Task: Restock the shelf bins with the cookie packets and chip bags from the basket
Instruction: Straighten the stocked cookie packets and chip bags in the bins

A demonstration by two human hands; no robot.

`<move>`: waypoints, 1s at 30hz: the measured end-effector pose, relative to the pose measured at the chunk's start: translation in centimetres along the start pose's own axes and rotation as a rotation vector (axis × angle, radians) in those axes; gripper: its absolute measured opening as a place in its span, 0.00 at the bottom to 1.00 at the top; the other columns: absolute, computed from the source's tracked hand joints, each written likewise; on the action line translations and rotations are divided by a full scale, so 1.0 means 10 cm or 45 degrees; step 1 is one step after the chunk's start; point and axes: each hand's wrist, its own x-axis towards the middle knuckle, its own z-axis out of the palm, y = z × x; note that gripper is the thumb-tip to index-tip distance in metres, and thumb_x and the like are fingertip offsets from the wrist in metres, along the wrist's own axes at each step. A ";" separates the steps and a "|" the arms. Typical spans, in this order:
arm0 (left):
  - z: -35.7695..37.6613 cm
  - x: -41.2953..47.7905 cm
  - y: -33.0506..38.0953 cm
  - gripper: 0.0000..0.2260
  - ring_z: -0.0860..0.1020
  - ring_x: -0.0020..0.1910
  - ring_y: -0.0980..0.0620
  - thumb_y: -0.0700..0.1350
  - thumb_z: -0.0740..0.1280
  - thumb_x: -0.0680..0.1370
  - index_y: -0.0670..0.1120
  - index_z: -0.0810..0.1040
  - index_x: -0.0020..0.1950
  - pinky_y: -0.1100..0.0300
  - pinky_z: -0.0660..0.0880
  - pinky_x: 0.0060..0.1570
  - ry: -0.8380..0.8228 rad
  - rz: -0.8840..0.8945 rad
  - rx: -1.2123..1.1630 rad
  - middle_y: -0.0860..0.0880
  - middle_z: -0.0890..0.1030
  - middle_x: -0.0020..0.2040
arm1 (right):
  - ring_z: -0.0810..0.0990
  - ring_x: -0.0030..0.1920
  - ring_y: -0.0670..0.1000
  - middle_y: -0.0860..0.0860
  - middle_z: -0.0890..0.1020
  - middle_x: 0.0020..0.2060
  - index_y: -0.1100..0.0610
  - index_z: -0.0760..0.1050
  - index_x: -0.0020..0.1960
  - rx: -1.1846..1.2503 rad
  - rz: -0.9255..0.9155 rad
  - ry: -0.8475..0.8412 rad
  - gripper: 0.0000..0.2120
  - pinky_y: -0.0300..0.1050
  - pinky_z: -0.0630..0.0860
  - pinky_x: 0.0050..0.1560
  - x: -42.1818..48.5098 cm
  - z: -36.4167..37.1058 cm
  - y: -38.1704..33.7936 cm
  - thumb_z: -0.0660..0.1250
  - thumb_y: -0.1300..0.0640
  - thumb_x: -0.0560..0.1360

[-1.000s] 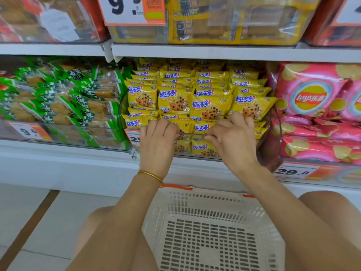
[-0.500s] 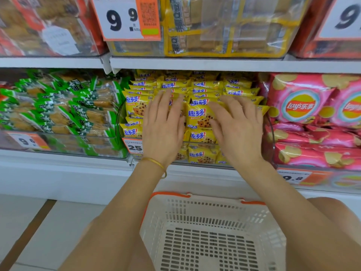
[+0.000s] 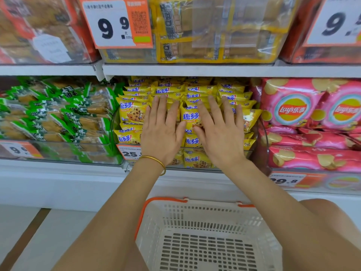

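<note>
- Both hands have climbed from the front lip of the clear, curved-front plastic bin point(image 3: 263, 133) onto the face of its pile. A second ago their fingers were curled at that lip; now they lie straight and spread.
- The left hand point(image 3: 162, 133), with a thin gold bangle point(image 3: 156, 160) at the wrist, lies palm-down on the small yellow foil cookie packets point(image 3: 131, 112) in the bin's left-middle. It grips nothing and only presses.
- The right hand point(image 3: 220, 137) lies just beside it over the bin's right half. It is equally flat, fingers apart, and also holds nothing.
- The packets fill the bin in rows almost up to the shelf above it, and the lowest ones lean against the bin's front wall.
- Glossy pink chip bags point(image 3: 293, 108) are heaped in the compartment to the right of the bin, and green-wrapped biscuit packets point(image 3: 58, 114) lie to its left.
- The white slotted plastic basket with an orange handle point(image 3: 195, 214) sits below and in front of the bin. The part in view shows bare slotted floor and no packet or bag, and its near end is cut off.
- Restocking looks nearly finished: cookies and chips both appear shelved. This step reads as patting the cookie pile level. What seems left is checking the basket's hidden end and squaring off the front row.
</note>
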 end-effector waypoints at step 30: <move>0.10 0.05 0.54 0.25 0.57 0.75 0.36 0.55 0.49 0.82 0.43 0.61 0.76 0.42 0.55 0.73 0.124 0.179 0.133 0.35 0.60 0.75 | 0.66 0.68 0.69 0.69 0.70 0.65 0.72 0.65 0.68 0.152 0.146 -0.119 0.29 0.59 0.61 0.70 -0.05 -0.36 0.39 0.62 0.75 0.66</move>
